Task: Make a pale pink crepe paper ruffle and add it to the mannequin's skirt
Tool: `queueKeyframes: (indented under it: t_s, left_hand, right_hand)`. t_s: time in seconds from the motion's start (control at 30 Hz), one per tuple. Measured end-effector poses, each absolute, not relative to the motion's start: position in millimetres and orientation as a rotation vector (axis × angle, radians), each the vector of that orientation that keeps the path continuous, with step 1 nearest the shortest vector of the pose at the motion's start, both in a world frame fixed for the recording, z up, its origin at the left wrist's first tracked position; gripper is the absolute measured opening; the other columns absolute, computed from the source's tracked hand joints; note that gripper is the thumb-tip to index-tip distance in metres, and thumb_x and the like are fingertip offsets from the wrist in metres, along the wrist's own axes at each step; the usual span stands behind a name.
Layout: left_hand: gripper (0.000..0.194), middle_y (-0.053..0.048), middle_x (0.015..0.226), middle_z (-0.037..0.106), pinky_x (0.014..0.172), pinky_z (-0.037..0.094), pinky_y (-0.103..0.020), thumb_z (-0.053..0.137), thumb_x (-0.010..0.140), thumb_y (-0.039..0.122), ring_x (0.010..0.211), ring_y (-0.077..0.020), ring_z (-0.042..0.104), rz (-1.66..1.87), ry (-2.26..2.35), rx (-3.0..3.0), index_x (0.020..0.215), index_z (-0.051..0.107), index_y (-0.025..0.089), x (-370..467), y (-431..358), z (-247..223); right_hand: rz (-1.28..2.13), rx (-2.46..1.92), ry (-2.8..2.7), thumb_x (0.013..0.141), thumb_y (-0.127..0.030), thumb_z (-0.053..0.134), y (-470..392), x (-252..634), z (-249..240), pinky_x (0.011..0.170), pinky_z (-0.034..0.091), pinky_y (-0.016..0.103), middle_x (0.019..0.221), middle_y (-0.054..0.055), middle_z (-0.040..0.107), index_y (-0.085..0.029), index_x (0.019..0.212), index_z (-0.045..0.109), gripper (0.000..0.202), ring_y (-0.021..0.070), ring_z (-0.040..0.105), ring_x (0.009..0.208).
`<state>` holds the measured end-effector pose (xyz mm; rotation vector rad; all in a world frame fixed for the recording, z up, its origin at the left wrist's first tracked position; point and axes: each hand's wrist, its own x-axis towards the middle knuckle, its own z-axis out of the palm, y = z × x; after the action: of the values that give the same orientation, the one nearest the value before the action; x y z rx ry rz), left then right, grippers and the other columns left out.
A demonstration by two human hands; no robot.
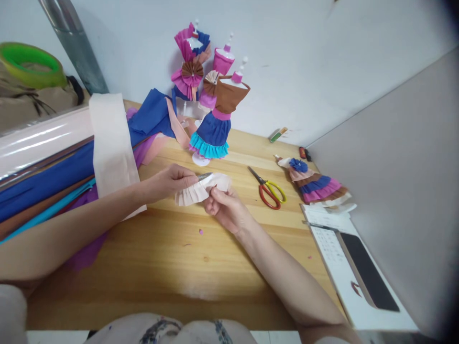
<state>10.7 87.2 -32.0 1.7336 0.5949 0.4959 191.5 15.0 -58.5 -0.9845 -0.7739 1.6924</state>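
Observation:
Over the middle of the table, a cream pleated strip of crepe paper is held up between my hands. My left hand pinches its upper left edge, fingers closed. From those fingertips a small grey pointed piece juts to the right; what it belongs to is hidden. My right hand is closed on the strip's right end, thumb on top. Just beyond stands a small dress form in a brown top and blue skirt with a turquoise ruffle. Scissors with red and yellow handles lie to the right.
Rolled crepe paper in several colours fills the left, with a cream sheet across it. Green tape and a bottle stand behind. More dress forms are near the wall. A layered paper dress and a tablet lie right.

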Motion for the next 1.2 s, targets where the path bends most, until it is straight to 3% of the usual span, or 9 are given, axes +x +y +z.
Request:
queueKeyframes:
  t_s: [0.17,0.43,0.6,0.67,0.77,0.8,0.93,1.07,1.2]
  left_hand:
    - [0.037,0.005,0.052,0.041,0.044,0.028,-0.018,0.049,0.088,0.041,0.048,-0.0065,0.036,0.494,0.617,1.756,0.061,0.048,0.015,12,87,-35]
    - [0.038,0.005,0.051,0.042,0.044,0.03,-0.018,0.046,0.089,0.04,0.047,-0.0068,0.038,0.53,0.647,1.781,0.06,0.046,0.016,12,90,-33]
    - [0.038,0.005,0.051,0.039,0.046,0.028,-0.019,0.044,0.091,0.033,0.048,-0.0068,0.037,0.495,0.612,2.017,0.056,0.041,0.017,7,96,-34]
    - [0.038,0.005,0.053,0.04,0.049,0.028,-0.02,0.044,0.091,0.032,0.05,-0.0072,0.038,0.452,0.577,2.154,0.057,0.044,0.016,5,97,-34]
    - [0.038,0.003,0.056,0.045,0.053,0.031,-0.022,0.043,0.094,0.034,0.054,-0.0087,0.042,0.405,0.498,2.277,0.061,0.05,0.016,4,97,-33]
    - [0.038,0.003,0.057,0.047,0.054,0.033,-0.023,0.042,0.094,0.035,0.055,-0.0093,0.044,0.393,0.473,2.297,0.062,0.052,0.016,4,96,-33]
    - [0.036,0.001,0.059,0.051,0.057,0.034,-0.024,0.042,0.095,0.033,0.057,-0.0106,0.047,0.373,0.447,2.363,0.065,0.053,0.016,3,94,-27]
    - [0.035,0.001,0.061,0.051,0.059,0.035,-0.025,0.042,0.094,0.033,0.059,-0.0113,0.048,0.362,0.482,2.409,0.064,0.051,0.017,3,93,-21]
    - [0.035,0.0,0.062,0.052,0.062,0.034,-0.027,0.041,0.094,0.034,0.061,-0.0127,0.048,0.368,0.496,2.442,0.065,0.051,0.017,3,93,-23]
  right_hand:
    - [1.538,-1.031,-0.754,0.054,-0.038,0.086,14,185,-56,0.04,0.026,0.02,0.05,-0.008,0.05,-0.02,0.067,0.053,0.039,0.0053,0.037,0.041]
    - [1.313,-1.073,-0.956,0.066,-0.043,0.075,8,183,-61,0.042,0.028,0.024,0.048,-0.005,0.051,-0.021,0.064,0.054,0.03,0.008,0.038,0.04]
    - [0.696,-1.1,-1.147,0.083,-0.048,0.062,12,212,-50,0.049,0.034,0.027,0.052,-0.002,0.045,-0.022,0.056,0.048,0.039,0.0126,0.042,0.049]
    - [0.612,-1.173,-1.258,0.082,-0.053,0.062,19,225,-43,0.065,0.045,0.031,0.07,0.003,0.06,-0.022,0.072,0.06,0.033,0.0174,0.057,0.067]
    - [0.934,-1.172,-1.38,0.076,-0.064,0.065,30,235,-41,0.082,0.049,0.036,0.108,0.009,0.069,-0.022,0.103,0.065,0.05,0.0242,0.063,0.1]
    - [1.077,-1.179,-1.383,0.072,-0.065,0.068,32,236,-42,0.081,0.05,0.036,0.108,0.009,0.07,-0.022,0.108,0.064,0.057,0.0242,0.064,0.099]
    - [1.432,-1.269,-1.29,0.06,-0.056,0.082,35,232,-46,0.065,0.049,0.03,0.078,0.002,0.068,-0.019,0.107,0.064,0.063,0.0159,0.063,0.067]
    - [1.457,-1.223,-1.24,0.058,-0.055,0.083,32,229,-41,0.057,0.048,0.026,0.074,0.001,0.066,-0.018,0.09,0.063,0.053,0.0129,0.06,0.062]
    - [1.379,-1.359,-1.31,0.054,-0.048,0.087,27,224,-34,0.041,0.033,0.02,0.054,-0.005,0.054,-0.017,0.067,0.055,0.046,0.0068,0.043,0.044]
